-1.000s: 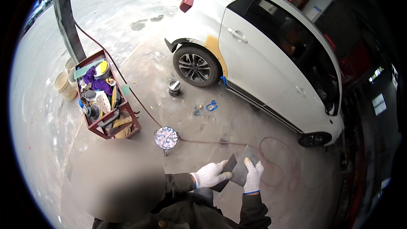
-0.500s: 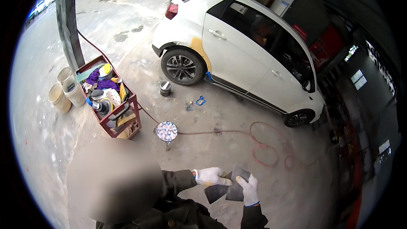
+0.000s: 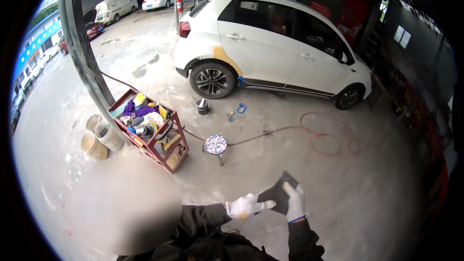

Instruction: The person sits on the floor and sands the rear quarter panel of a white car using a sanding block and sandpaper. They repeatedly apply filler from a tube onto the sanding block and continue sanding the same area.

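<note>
Sheet (image 3: 278, 194), dark and flat, hangs between my two gloved hands, above the floor (image 3: 241, 176). From the left, then: buckets (image 3: 94, 149) bunch up outside the cart's left edge, by the foot of the pillar (image 3: 79, 50), likely out from underfoot. And here's the cart (image 3: 153, 148), packed: purple cloth (image 3: 137, 110) mid-tray, round tool (image 3: 146, 130) by the near edge, probably heaped so one reach finds anything. Past its right edge, the can (image 3: 202, 107) stands on the floor near the rear wheel (image 3: 211, 80), and the stool (image 3: 215, 144) sits nearer me, low enough, I'd guess, to suit that yellow patch (image 3: 223, 55) curving along the wheel arch of the car (image 3: 266, 55). Now my grip! Left hand (image 3: 244, 206) pinches the sheet's left end, thumb laid along it; right hand (image 3: 296, 204) clamps the right edge, thumb on top. Two ends held, so it stays spread, I reckon. One layer or two? Can't tell. Far right, the hose (image 3: 290, 127) loops loosely over the floor, perhaps left slack for reach.
</note>
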The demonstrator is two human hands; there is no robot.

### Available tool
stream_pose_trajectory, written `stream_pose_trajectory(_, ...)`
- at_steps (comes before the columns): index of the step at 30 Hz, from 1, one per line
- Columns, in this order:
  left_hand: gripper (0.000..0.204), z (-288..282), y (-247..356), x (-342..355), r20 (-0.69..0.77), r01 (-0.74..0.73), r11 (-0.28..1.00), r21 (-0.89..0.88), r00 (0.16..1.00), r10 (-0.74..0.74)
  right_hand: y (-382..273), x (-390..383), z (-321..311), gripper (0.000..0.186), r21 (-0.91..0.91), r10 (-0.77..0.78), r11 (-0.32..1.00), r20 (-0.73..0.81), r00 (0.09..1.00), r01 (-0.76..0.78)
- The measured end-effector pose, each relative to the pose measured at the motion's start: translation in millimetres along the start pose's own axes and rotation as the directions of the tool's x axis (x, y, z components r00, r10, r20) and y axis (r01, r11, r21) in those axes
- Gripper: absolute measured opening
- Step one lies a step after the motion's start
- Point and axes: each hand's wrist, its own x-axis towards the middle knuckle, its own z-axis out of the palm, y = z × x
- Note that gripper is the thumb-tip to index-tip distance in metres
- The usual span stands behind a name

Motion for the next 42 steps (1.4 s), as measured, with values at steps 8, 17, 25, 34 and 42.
stream_pose_trajectory(8, 0.039, -23.0, 2.3, -106.5, 0.009, 0.018, 0.95, 0.311, 1.0, -0.022, 6.2, -58.6, 67.5, 0.027, 0.015, 0.009, 1.0, 0.15, 0.989, -0.012)
stream_pose_trajectory(17, 0.034, -92.9, -115.5, -222.0, -0.149, -0.406, 0.786, 0.466, 0.84, 0.522, 104.2, -128.7, 201.0, 0.027, -0.263, -0.035, 0.956, 0.333, 0.942, 0.128)
stream_pose_trajectory(25, 0.042, -145.6, -126.3, -245.5, -0.095, -0.039, 0.738, -0.673, 0.995, -0.034, 106.3, -141.0, 215.7, 0.025, -0.274, -0.093, 0.951, 0.192, 0.977, 0.145)
stream_pose_trajectory(34, 0.032, -86.3, -24.4, -197.7, -0.575, -0.276, 0.961, -0.024, 0.79, 0.213, 78.5, -146.2, 215.4, 0.028, -0.384, -0.39, 0.872, -0.172, 0.905, 0.303)
stream_pose_trajectory(42, 0.021, -60.8, 20.3, -137.0, -0.264, -0.348, 0.899, 0.266, 0.871, 0.415, 37.6, -133.7, 147.2, 0.026, -0.531, -0.446, 0.794, -0.181, 0.876, 0.295)
